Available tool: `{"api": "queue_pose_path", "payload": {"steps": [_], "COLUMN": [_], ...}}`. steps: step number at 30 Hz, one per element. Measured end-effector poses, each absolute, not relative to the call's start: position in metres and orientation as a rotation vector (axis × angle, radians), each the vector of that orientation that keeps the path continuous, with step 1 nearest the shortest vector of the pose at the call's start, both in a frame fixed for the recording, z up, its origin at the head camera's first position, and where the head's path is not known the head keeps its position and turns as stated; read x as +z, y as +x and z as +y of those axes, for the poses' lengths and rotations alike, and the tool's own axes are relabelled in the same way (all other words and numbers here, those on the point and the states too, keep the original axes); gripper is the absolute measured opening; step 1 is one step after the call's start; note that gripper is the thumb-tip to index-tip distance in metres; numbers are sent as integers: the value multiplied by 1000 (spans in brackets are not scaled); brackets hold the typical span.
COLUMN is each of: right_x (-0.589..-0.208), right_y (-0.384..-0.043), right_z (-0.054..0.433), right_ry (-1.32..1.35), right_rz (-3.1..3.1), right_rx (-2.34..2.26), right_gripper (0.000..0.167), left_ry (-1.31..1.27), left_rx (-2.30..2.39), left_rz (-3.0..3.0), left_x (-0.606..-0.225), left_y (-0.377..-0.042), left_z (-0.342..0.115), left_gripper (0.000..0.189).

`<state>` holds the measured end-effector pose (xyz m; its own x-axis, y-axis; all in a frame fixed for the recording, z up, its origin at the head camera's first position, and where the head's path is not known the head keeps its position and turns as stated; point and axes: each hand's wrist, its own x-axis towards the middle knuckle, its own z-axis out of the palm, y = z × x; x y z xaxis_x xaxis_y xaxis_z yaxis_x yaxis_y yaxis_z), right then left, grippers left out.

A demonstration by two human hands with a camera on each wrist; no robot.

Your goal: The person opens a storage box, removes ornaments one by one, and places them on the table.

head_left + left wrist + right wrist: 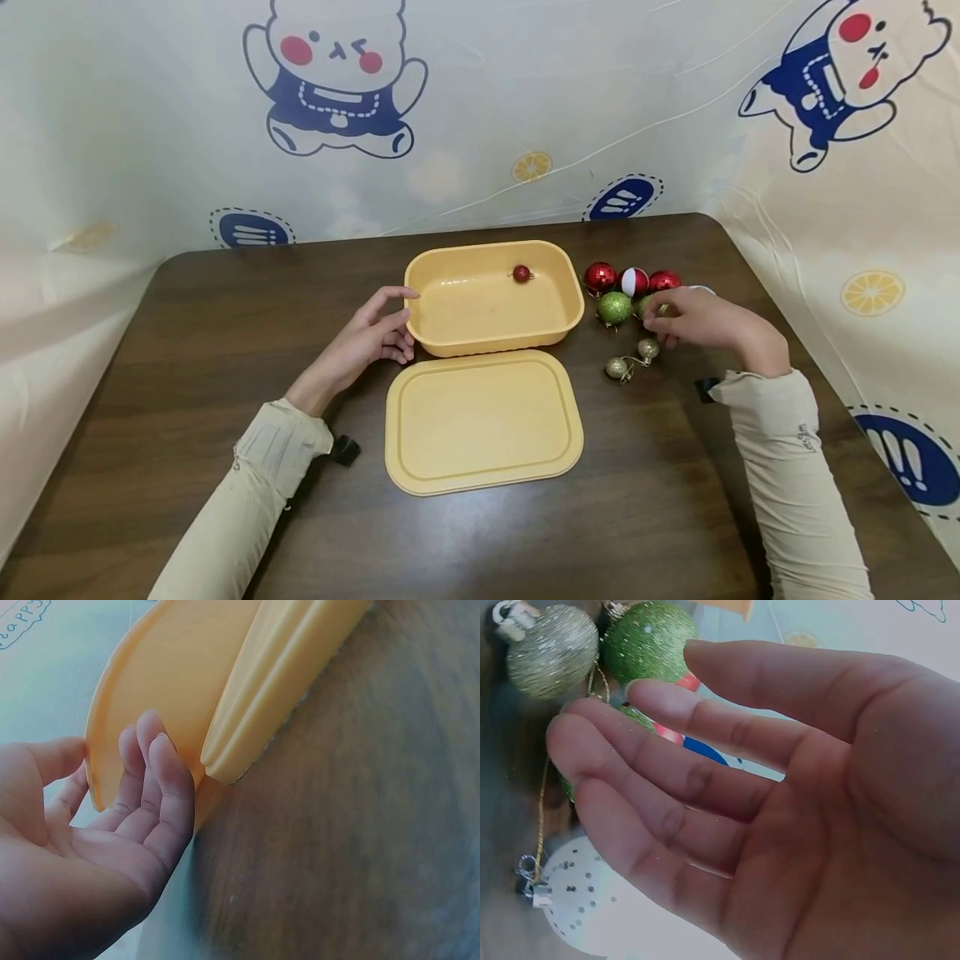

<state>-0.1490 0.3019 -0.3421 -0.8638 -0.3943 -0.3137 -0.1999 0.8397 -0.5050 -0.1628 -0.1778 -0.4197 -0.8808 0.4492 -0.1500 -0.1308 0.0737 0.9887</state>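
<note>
On the table stands a yellow plastic box [487,346] with a small red bauble [521,273] inside. My left hand [367,340] is at its left end, thumb and index finger pinching the rim [96,727]; the other fingers curl loosely beside the wall. Over a cluster of Christmas baubles hovers my right hand [697,318], fingers loosely bent around nothing. Near it are a green glitter bauble [615,308], another green one [649,641] partly hidden, two gold baubles [618,368], and a white dotted bauble [585,900] mostly covered by the hand in the head view.
A flat yellow lid [483,421] lies in front of the box. Red baubles [600,277] and a red-and-white one [633,282] sit behind the green ones. Behind the brown table [225,333] hangs a printed cartoon curtain [480,100].
</note>
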Motion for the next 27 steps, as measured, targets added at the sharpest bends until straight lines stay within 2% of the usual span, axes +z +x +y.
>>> {"api": "queue_pose_path", "payload": {"steps": [18, 27], "right_x": [-332, -324], "right_y": [-150, -146], "right_z": [291, 274], "right_ry": [-537, -504], "right_rz": [2629, 2725], "right_rx": [-950, -1042], "right_gripper": [28, 26], "left_ry": [314, 318], "left_rx": [1867, 1848], "left_rz": [1949, 1949], "left_x": [-419, -418], "left_y": [-161, -163], "left_z": [-182, -180], "left_gripper": [44, 46]}}
